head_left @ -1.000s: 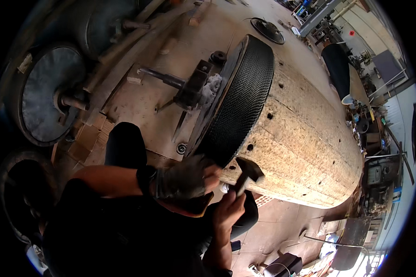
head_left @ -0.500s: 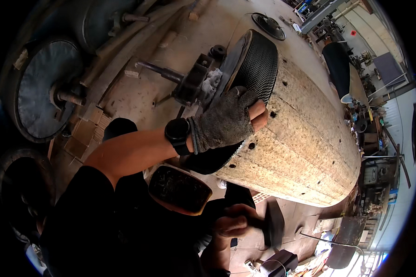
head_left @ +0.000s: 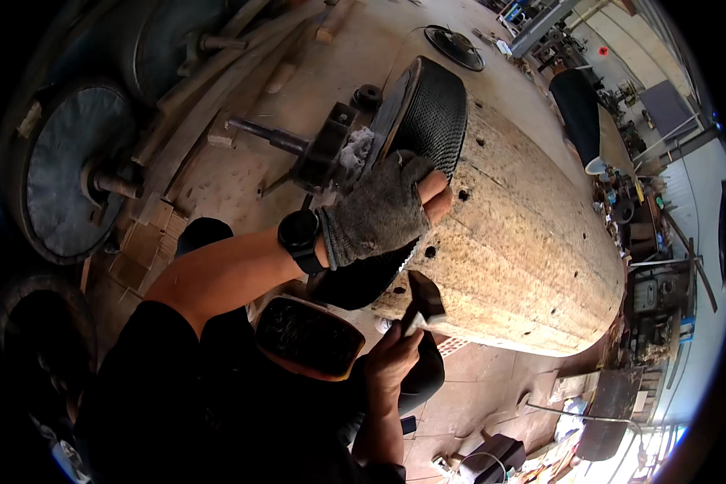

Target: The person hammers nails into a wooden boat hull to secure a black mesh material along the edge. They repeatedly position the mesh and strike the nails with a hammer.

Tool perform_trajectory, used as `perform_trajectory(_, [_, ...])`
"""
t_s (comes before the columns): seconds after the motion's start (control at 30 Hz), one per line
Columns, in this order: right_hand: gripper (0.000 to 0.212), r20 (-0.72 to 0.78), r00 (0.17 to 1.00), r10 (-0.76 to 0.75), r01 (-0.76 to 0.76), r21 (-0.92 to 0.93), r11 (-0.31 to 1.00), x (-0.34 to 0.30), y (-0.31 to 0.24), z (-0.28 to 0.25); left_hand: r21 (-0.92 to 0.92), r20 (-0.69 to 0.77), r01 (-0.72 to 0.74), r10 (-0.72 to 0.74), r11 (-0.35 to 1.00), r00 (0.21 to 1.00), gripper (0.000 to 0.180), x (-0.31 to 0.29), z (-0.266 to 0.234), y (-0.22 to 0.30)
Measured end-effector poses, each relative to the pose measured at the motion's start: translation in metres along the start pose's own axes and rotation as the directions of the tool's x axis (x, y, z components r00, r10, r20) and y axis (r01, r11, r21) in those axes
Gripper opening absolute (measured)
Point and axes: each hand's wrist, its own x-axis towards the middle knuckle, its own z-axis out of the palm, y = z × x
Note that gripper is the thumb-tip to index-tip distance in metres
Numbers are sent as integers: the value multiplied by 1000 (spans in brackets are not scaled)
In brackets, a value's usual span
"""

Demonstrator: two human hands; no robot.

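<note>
A large barrel-shaped wooden drum (head_left: 532, 234) lies on its side, with small dark holes in its pale surface. A black ribbed band (head_left: 437, 109) wraps its left end. My left hand (head_left: 383, 206), in a grey fingerless glove, rests across the band's edge. Its bare fingertips are curled together against the wood, hiding whatever may be between them. Lower down, my right hand (head_left: 391, 359) is bare and wrapped around a short-handled tool with a dark wedge-shaped head (head_left: 426, 297). That head is raised in front of the drum's lower edge, below my left hand.
A metal shaft and block mount (head_left: 323, 149) juts from the drum's left end. Round metal drums (head_left: 77, 169) and long timbers (head_left: 210, 105) lie at the left. Close to my body sits a dark, oblong, open-topped container (head_left: 308, 335). Cluttered shelves (head_left: 649, 298) line the right side.
My right hand has swung the tool upward and a little left, from beside my knee to in front of the drum's lower edge. The left hand stays on the band; the view has shifted slightly.
</note>
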Motion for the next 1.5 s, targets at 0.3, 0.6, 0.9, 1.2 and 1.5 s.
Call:
perform_trajectory(0.3, [17, 84, 996, -14, 18, -44, 999, 13, -9, 1, -68, -24, 51, -53, 996, 998, 18, 5, 8, 0])
perform_trajectory(0.6, [30, 117, 991, -68, 59, 73, 996, 20, 14, 1, 112, -38, -64, 69, 992, 997, 25, 10, 7, -4])
perform_trajectory(0.9, [25, 16, 999, 36, -37, 123, 992, -5, 46, 15, 106, -15, -1, 3, 994, 1000, 28, 14, 11, -2])
perform_trajectory(1.2, [24, -52, 997, -56, 65, 185, 981, -44, 53, 11, -430, 74, 141, -121, 892, 990, 66, -107, -4, 89])
perform_trajectory(1.5, [22, -49, 997, -52, 62, 234, 970, -46, 53, 12, -472, 402, 425, -240, 773, 884, 68, -96, -18, 91])
